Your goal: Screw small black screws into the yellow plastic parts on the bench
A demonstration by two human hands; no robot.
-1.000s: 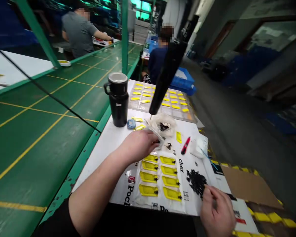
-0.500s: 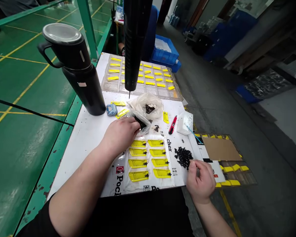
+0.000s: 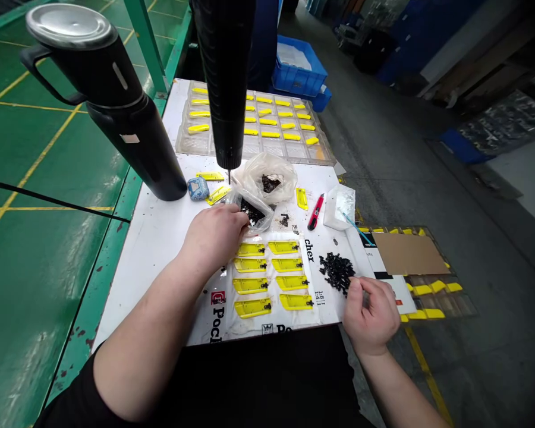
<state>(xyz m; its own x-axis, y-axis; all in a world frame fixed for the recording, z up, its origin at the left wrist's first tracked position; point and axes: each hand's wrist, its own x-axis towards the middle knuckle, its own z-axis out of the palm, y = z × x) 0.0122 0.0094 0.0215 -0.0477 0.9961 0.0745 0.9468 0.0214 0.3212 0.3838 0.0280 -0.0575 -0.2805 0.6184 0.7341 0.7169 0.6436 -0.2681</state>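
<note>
My left hand (image 3: 218, 233) is at the mouth of a small clear bag of black parts (image 3: 255, 214), its fingertips pinched together at the bag's edge; what they grip is hidden. At the near side of a pile of small black pieces (image 3: 336, 271), my right hand (image 3: 371, 312) is closed with thumb against forefinger, and anything between them is too small to make out. Between the hands, several yellow parts (image 3: 251, 286) with black bits at their right ends lie in two columns on a white sheet. An open plastic bag (image 3: 274, 178) with dark contents stands behind.
A black power screwdriver (image 3: 227, 119) hangs point down over the table. At the left stands a black flask (image 3: 138, 142). A red cutter (image 3: 315, 212) and white box (image 3: 340, 207) lie right. Behind is a clear tray (image 3: 196, 142) of yellow parts; cardboard (image 3: 410, 254) lies far right.
The view has shifted closer, so the flask and screwdriver look larger. My left hand has drawn slightly back from the small bag's opening. My right hand stays beside the black pile.
</note>
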